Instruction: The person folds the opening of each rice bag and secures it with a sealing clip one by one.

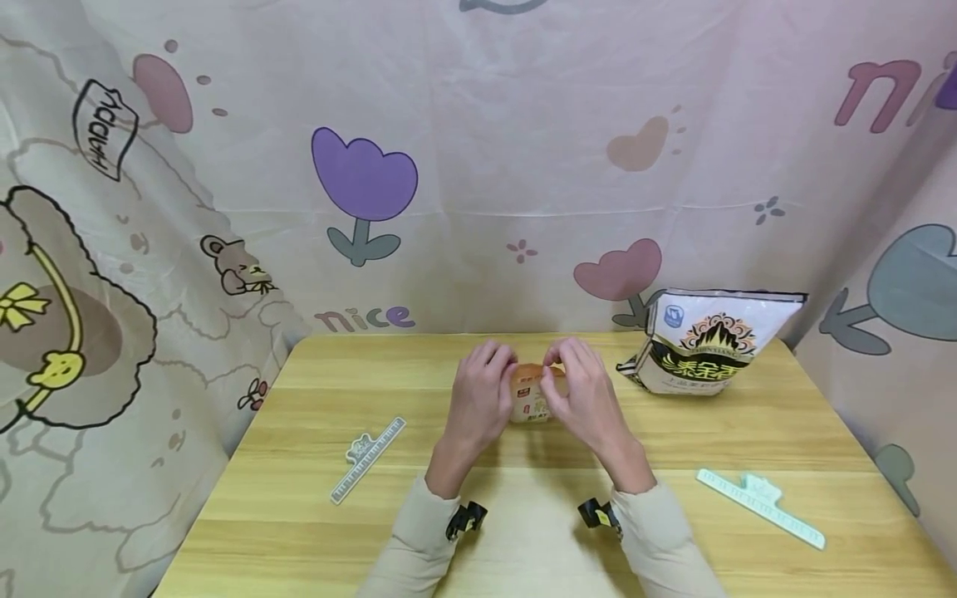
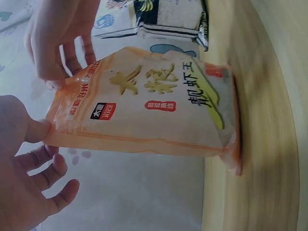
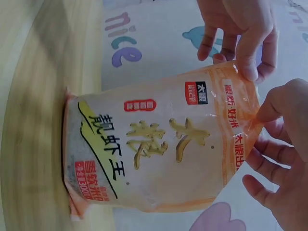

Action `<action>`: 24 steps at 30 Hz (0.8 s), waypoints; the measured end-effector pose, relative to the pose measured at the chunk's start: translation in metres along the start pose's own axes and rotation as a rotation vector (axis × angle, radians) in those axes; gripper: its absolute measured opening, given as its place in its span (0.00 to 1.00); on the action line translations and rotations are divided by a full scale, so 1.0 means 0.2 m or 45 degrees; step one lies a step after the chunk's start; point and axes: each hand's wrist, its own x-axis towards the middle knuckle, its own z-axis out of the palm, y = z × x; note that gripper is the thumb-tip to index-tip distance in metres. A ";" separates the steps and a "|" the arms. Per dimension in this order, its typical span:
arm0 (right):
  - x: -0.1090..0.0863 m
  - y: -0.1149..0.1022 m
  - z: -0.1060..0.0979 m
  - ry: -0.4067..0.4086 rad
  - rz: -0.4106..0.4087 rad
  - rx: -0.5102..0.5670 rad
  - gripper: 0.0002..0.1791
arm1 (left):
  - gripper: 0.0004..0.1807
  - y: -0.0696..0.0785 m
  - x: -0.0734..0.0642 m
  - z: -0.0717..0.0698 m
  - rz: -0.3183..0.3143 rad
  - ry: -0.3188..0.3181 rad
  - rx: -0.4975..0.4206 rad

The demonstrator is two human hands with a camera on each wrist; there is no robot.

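Note:
An orange-and-white plastic bag of rice (image 1: 529,405) stands upright on the table between my two hands. My left hand (image 1: 481,394) pinches one top corner of it between thumb and index finger, the other fingers loosely bent, as the left wrist view shows. Farther along the same top edge, my right hand (image 1: 586,397) pinches the film between thumb and fingers. The bag's printed front (image 2: 144,96) is toward me, and its bottom touches the wood. In the right wrist view the upper band of the bag (image 3: 236,115) is creased near the right fingers.
A second, white-and-black rice bag (image 1: 703,345) stands at the back right, its top leaning right. A greyish-white bag clip (image 1: 368,461) lies on the wooden table (image 1: 299,548) at left, a mint-green bag clip (image 1: 761,505) at right. A printed curtain (image 1: 486,166) hangs behind.

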 end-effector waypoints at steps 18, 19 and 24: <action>0.00 -0.06 0.05 -0.023 0.006 0.098 0.08 | 0.05 -0.02 -0.04 -0.08 -0.047 -0.004 -0.085; 0.00 -0.06 0.05 -0.021 0.010 0.098 0.07 | 0.05 -0.02 -0.04 -0.08 -0.043 -0.002 -0.086; -0.01 -0.06 0.04 -0.044 0.039 0.137 0.07 | 0.05 -0.02 -0.03 -0.09 -0.025 0.004 -0.093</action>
